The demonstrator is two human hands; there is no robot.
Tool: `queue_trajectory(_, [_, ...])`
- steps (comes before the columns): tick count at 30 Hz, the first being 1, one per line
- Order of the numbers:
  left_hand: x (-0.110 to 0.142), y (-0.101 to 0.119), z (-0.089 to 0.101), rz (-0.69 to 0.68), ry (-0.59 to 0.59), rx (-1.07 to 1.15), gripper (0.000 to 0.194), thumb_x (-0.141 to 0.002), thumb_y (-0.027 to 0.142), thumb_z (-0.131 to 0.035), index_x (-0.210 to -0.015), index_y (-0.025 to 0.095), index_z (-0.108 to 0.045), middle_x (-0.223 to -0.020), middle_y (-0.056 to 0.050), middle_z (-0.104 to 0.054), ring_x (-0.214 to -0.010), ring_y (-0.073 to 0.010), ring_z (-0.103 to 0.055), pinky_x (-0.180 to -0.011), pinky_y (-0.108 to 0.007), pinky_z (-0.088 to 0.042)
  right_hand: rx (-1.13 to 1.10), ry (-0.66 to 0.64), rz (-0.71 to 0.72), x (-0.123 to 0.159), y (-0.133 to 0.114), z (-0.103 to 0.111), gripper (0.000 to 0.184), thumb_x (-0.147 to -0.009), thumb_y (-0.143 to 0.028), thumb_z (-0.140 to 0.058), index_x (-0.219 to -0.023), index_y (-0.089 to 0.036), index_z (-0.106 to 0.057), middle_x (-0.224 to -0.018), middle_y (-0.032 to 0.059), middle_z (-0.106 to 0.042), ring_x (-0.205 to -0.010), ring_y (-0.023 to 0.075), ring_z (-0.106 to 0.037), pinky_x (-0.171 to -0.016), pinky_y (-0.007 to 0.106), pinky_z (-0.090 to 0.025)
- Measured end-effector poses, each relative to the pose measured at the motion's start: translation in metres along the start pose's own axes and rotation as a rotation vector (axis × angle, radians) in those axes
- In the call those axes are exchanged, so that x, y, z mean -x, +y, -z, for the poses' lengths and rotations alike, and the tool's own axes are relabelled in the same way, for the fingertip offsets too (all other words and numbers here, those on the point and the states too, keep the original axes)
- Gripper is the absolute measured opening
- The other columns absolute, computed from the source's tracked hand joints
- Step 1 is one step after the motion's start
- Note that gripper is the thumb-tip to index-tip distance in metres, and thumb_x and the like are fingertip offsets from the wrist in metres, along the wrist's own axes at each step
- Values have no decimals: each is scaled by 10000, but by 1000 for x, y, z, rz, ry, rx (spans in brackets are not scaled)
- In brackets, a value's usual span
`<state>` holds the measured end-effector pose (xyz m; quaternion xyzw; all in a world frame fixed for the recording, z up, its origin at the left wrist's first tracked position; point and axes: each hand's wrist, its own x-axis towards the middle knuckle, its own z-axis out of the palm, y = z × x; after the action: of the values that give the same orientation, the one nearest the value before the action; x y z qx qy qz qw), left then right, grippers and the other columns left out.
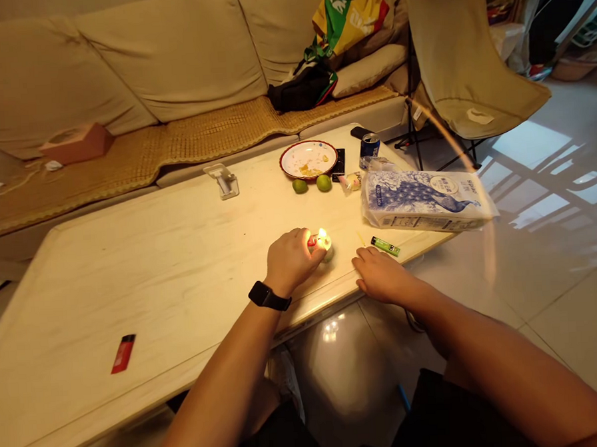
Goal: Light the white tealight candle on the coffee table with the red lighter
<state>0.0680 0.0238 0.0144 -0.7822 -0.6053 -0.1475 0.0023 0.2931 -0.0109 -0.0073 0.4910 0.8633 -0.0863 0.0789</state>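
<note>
My left hand (294, 258), with a black watch on its wrist, is closed around a red lighter (312, 241). A bright flame (322, 234) burns just past my thumb, beside a small pale greenish object (326, 254) whose kind I cannot make out. My right hand (381, 274) rests on the table's near edge, fingers loosely laid down and apparently holding nothing. A thin yellow stick (361, 238) lies by its fingertips, and a green lighter (386, 246) lies just beyond it. Another red lighter (124, 353) is far to the left on the table (181, 270).
Toward the back stand a red-rimmed plate (296, 174) with food scraps, two limes (324, 183), a blue can (369, 148) and a white holder (222, 181). A plastic-wrapped tissue pack (422, 197) covers the right end. Behind are a sofa (170, 57) and a folding chair (470, 61).
</note>
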Motion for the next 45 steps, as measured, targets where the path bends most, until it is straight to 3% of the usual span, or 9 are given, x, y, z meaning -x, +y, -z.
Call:
queue_trajectory(7, [12, -20, 2, 18, 90, 50, 306, -938, 467, -481, -782, 212, -543, -791, -41, -650, -728, -186, -556, -629, -326, -352, 0, 0, 2, -1, 0, -2, 350, -899, -320, -626, -1192, -130, -643, -1271, 189, -592, -1197, 323, -510, -1019, 390, -410])
queue_trajectory(20, [34, -61, 1, 121, 69, 79, 342, -955, 499, -437, -740, 234, -445, -741, -29, -604, -689, -191, -527, -621, -324, -327, -5, -26, -8, -3, -1, -2, 346, -901, -300, -614, -1203, -134, -634, -1278, 192, -582, -1213, 317, -494, -1032, 394, -388])
queue_trajectory(45, [39, -64, 2, 144, 12, 38, 338, -955, 496, -425, -752, 234, -489, -766, -47, -649, -713, -207, -570, -630, -322, -347, -11, 22, -4, 0, -1, -4, 346, -883, -300, -638, -1184, -129, -641, -1256, 179, -599, -1204, 312, -512, -1031, 394, -411])
